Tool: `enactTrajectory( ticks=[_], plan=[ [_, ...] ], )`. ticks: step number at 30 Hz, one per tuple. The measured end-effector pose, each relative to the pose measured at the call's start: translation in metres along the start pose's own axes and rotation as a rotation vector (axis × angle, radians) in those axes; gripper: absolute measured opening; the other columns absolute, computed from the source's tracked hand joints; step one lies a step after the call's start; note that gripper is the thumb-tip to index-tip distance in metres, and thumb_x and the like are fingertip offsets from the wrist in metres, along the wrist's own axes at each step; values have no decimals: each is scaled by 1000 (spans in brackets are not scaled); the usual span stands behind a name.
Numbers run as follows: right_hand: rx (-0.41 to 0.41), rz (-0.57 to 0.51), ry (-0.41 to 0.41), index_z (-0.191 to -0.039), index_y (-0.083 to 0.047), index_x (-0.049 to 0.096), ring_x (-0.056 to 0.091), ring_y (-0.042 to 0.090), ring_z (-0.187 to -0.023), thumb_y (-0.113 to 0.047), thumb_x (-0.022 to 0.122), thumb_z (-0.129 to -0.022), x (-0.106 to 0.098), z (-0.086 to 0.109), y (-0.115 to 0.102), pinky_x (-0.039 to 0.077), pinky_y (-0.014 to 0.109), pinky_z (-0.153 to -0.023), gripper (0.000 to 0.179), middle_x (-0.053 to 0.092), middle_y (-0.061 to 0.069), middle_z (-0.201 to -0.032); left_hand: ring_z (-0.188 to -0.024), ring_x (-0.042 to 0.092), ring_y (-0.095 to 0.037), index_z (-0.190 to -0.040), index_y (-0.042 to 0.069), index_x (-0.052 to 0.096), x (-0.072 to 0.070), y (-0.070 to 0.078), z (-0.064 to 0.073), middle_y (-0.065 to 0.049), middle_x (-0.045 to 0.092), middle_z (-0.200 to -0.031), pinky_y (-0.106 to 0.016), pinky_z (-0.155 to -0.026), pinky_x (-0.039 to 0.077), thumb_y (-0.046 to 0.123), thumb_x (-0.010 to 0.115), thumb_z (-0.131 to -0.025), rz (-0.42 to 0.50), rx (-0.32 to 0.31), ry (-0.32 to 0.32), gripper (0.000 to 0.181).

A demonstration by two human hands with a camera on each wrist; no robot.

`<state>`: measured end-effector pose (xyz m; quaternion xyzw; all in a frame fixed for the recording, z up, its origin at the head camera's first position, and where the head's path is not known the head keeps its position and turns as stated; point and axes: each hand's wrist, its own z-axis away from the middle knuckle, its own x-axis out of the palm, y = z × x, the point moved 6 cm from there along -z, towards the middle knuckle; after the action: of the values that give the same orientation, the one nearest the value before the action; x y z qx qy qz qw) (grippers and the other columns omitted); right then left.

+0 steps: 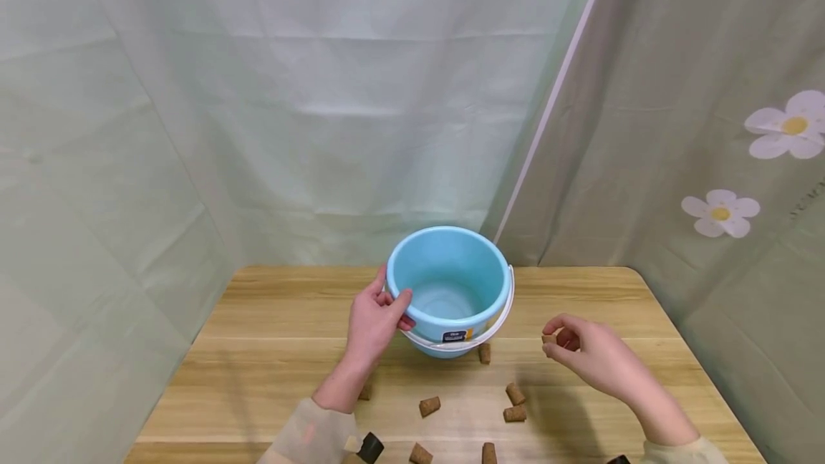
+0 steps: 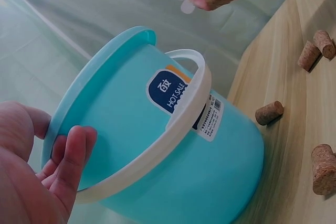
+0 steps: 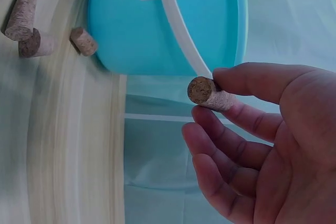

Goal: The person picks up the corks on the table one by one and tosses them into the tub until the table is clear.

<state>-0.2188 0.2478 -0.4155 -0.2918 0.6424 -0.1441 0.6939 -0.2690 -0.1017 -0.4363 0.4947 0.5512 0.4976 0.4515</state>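
A light blue bucket (image 1: 412, 242) with a white handle stands upright on the wooden table, and its visible inside holds nothing. My left hand (image 1: 377, 313) grips the bucket's rim on the left side, thumb and fingers on either side of the wall. Raised above the table to the right of the bucket, my right hand (image 1: 596, 356) pinches a cork (image 3: 210, 94) between thumb and fingers. Another cork (image 2: 269, 113) lies by the bucket's base. Two corks, one of them this cork (image 1: 515, 414), lie close together nearer to me.
More corks are spread over the near part of the table (image 1: 258, 349), among them one cork (image 1: 430, 406) in front of the bucket and one cork (image 1: 489, 453) at the lower frame edge. A pale curtain (image 1: 361, 106) hangs behind the table and along its sides.
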Motion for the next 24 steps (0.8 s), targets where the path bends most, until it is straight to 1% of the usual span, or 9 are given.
enactTrajectory(
  ticks=[5, 11, 17, 24],
  plan=[
    [-23, -11, 22, -110, -17, 72, 65, 8, -79, -26, 79, -98, -5, -4, -5, 53, 31, -70, 16, 68, -10, -85, -53, 68, -17, -165, -2, 34, -1, 1, 0, -11, 63, -73, -29, -55, 62, 11, 77, -99, 0, -1, 2, 79],
    [-37, -3, 43, -112, -18, 73, 66, 8, -82, -29, 78, -99, -11, -11, -14, 54, 32, -72, 18, 69, -11, -86, -53, 68, -17, -165, -3, 34, 0, 1, 0, -11, 64, -73, -29, -56, 62, 10, 76, -100, -11, 8, -1, 78],
    [-57, -7, 74, -113, -18, 74, 67, 9, -85, -32, 78, -99, -15, -16, -24, 55, 34, -72, 21, 70, -11, -88, -53, 68, -18, -165, -3, 34, -1, -1, 0, -12, 64, -73, -29, -55, 62, 10, 76, -100, -13, 1, 2, 78],
    [-82, -28, 115, -112, -19, 74, 68, 11, -85, -29, 79, -98, -20, -21, -35, 56, 34, -71, 18, 71, -10, -87, -53, 68, -18, -165, -2, 35, 0, 1, 2, -12, 64, -73, -29, -55, 62, 12, 77, -100, -11, -1, 0, 79]
  ],
)
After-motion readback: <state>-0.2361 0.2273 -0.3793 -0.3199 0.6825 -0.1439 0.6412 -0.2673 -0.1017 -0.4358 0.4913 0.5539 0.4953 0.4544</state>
